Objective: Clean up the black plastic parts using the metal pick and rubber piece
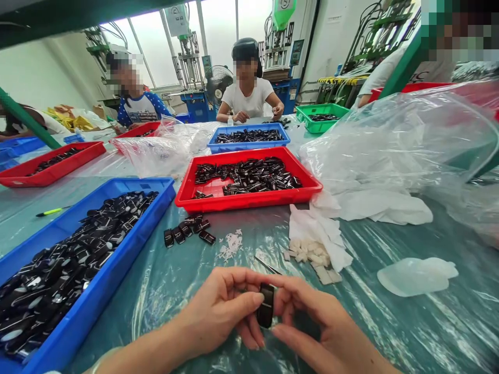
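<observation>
Green sheeting [156, 293] runs beneath everything, and out at two o'clock from the hands a clear bag [401, 135] billows across it. At ten o'clock sits the blue tray [125, 266], heaped with dark pieces [89, 228]; straight up at twelve, the red tray [249, 201] carries more of them.

Now the hands! The left hand [230, 304] pinches the case [266, 312], thumb pressed on its face near the upper left edge, other fingers tucked behind and below. At three o'clock of the case, the right hand [319, 314] arches its index to the top, thumb spread away towards the lower end; whether it grips, I can't tell. So the case stands nearly on end, right between both hands.

Good form here, I'd judge: a light pinch, edges rather than glossy face, both hands keeping it square. Beige bits [310, 253] lie heaped at one o'clock, tweezers [268, 265] just beyond the fingers at twelve, and white scraps [231, 244] at eleven, best kept off that shine.
</observation>
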The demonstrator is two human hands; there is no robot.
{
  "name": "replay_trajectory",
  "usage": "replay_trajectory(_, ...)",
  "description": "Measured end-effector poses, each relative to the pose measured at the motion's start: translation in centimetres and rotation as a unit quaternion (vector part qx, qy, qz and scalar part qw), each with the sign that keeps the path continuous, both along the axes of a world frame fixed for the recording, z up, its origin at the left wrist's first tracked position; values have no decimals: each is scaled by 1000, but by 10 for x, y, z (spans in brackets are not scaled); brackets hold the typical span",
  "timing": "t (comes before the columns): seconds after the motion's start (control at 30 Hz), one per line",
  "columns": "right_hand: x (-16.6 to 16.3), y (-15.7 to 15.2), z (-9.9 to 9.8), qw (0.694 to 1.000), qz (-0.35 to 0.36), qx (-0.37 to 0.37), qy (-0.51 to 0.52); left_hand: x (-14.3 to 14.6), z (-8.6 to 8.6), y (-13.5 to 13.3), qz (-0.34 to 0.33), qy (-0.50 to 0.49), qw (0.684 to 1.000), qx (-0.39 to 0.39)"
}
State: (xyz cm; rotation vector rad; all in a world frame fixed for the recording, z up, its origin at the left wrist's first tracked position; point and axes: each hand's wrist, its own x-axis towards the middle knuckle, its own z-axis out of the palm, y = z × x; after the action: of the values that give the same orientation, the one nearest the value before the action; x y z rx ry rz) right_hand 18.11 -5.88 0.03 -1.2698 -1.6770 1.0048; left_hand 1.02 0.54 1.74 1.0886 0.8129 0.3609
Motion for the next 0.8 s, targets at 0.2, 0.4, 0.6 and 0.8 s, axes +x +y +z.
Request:
replay_trajectory(0.2, -1, 2, 0, 1000, 5, 15, 1, 0, 1, -3, -4, -9, 999, -32)
replay_trajectory(0.4, -1, -1, -2, 1000, 2, 23, -16, 0, -3, -2, -16, -27, 999, -42)
replay_trajectory(0.6, -1, 1, -3, 999, 6, 33, -26, 0, -5, -2, -23, -8, 999, -37)
replay_trajectory(0.8, -4, -4, 4, 996, 12, 68, -56, 0, -6, -3, -36, -22, 998, -35)
